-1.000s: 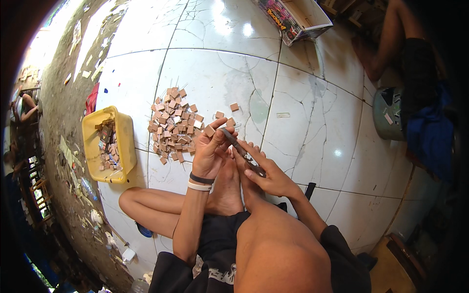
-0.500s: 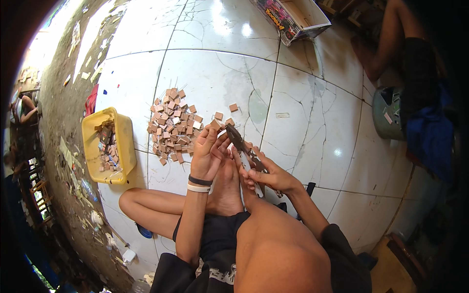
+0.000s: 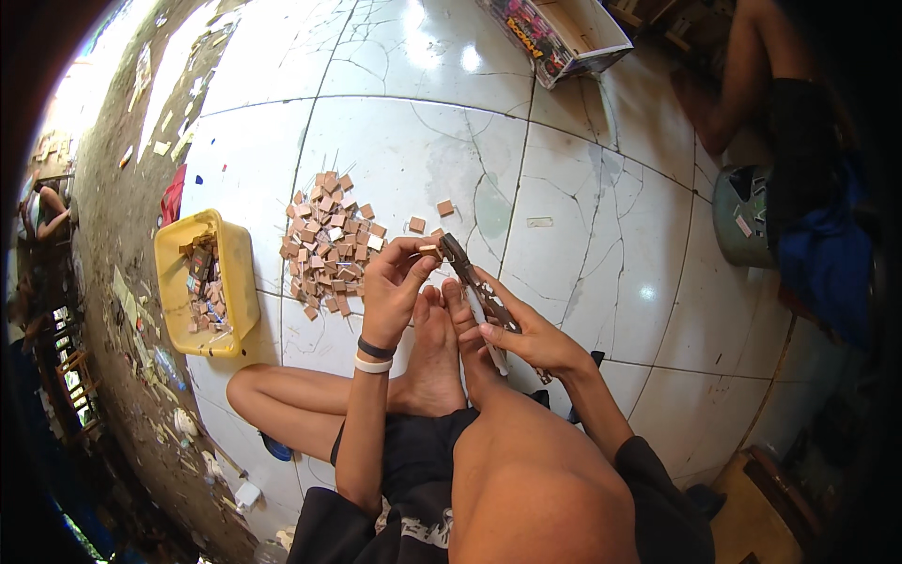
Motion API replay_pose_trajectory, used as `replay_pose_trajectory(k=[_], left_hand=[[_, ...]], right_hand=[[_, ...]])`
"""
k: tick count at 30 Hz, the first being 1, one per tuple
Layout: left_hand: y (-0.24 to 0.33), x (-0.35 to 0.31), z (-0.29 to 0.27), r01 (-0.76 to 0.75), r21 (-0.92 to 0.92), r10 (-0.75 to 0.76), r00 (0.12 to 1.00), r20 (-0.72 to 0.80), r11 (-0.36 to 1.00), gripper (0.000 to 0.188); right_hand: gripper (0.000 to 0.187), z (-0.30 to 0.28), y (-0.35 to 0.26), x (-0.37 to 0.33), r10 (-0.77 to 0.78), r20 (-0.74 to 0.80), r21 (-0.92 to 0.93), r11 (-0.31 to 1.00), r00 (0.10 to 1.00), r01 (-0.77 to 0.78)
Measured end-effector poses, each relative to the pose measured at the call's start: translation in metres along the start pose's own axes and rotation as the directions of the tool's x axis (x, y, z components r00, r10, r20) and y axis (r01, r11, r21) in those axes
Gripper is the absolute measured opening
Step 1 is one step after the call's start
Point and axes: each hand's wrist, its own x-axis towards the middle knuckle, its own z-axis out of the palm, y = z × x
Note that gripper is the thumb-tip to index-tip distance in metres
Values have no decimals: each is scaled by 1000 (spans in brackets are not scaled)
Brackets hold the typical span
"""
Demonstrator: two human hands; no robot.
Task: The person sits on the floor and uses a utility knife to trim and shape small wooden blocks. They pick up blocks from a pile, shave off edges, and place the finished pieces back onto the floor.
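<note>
Between the thumb and fingers of my left hand (image 3: 390,291) is a small brown square block (image 3: 429,250). My right hand (image 3: 528,334) is closed round the handles of a pair of pliers (image 3: 457,259), with dark jaws and worn, partly white grips. The jaw tips are right beside the block; whether they grip anything there I cannot tell. Left of my hands, on the tiles, lies a heap of brown blocks (image 3: 331,246) with thin metal leads. A few loose blocks (image 3: 444,208) lie just beyond the pliers.
A yellow plastic tub (image 3: 246,291) with blocks and scraps stands at the left. Far off is an open printed cardboard box (image 3: 584,66). At the right, a green container (image 3: 728,221) stands by another person's leg (image 3: 752,75). Litter covers the ground (image 3: 141,282) at the left.
My left hand has turned and drawn its fingers together round the block, which now shows edge-on at the plier jaws. The right hand has shifted only slightly, its grip less tightly curled.
</note>
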Motion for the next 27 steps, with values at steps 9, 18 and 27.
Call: replay_pose_trajectory(k=[9, 18, 27], left_hand=[[9, 0, -1, 6, 6, -6, 1000, -5, 1000, 19], [6, 2, -4, -48, 34, 46, 997, 54, 998, 17], [-21, 4, -1, 1, 128, -10, 998, 70, 992, 16]], right_hand=[[86, -3, -1, -2, 84, 30, 26, 996, 996, -85], [48, -17, 27, 5, 218, 29, -185, 960, 976, -209], [36, -16, 47, 4, -119, -398, -676, 708, 909, -203]])
